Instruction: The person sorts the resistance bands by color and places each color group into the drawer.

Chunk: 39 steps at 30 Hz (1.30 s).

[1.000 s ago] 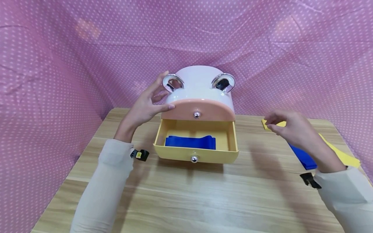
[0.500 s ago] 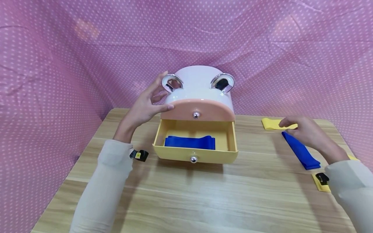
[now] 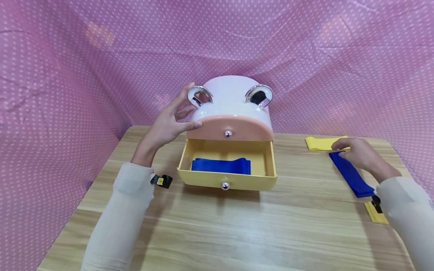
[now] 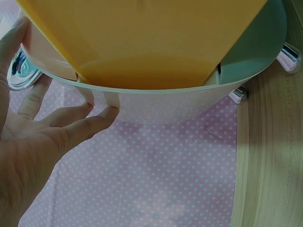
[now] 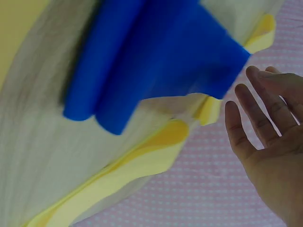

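Note:
A white storage box with mirrored ears stands at the back, its yellow drawer pulled out. Inside that drawer lies a folded blue loop band. My left hand holds the box's left side, thumb on the peach drawer front; the left wrist view shows the other fingertips along its white wall. At the right, my right hand hovers by a second blue band and a yellow band. Its fingers are extended and spread in the right wrist view, holding nothing.
Another yellow band lies partly hidden under the right forearm. A green lower drawer sits closed beneath the yellow one. Pink dotted cloth hangs behind and around the wooden table.
My right hand has moved to the right and slightly down, uncovering the yellow and blue bands on the table. The left hand and the box have stayed in place.

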Each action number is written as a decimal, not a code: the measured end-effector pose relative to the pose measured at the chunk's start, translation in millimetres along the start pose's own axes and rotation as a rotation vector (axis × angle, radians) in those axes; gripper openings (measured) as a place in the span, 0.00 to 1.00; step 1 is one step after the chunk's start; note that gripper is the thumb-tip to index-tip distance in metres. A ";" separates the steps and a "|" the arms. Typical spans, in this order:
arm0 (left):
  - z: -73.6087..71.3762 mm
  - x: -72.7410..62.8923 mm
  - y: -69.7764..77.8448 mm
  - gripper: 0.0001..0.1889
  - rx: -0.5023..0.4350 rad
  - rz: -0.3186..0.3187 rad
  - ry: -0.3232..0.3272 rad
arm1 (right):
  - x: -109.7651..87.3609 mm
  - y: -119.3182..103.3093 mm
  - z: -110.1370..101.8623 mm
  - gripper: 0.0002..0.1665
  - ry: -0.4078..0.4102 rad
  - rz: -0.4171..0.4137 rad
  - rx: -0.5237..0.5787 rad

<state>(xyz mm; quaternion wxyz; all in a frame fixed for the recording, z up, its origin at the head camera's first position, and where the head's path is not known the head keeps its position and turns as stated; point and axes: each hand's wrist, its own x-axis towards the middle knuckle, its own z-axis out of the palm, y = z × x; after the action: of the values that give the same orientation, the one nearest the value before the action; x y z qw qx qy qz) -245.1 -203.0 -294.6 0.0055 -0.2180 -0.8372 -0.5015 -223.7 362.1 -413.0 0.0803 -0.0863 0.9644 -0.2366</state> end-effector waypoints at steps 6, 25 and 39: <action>0.6 -1.2 -0.6 0.55 0.001 0.004 0.002 | 2.8 9.5 5.4 0.19 -0.017 0.006 -0.008; 0.5 -0.6 -0.2 0.55 -0.007 0.011 0.000 | 10.0 14.3 9.9 0.17 -0.002 -0.039 -0.089; 0.5 -0.4 1.2 0.55 -0.019 0.011 -0.003 | -15.1 -35.2 -25.8 0.09 -0.008 -0.146 -0.251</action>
<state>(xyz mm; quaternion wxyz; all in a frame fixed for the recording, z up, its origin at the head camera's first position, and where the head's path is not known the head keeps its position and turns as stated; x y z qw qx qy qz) -244.2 -202.2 -294.0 0.0051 -0.2233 -0.8313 -0.5090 -209.5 345.9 -372.2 0.0551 -0.1665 0.9772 -0.1193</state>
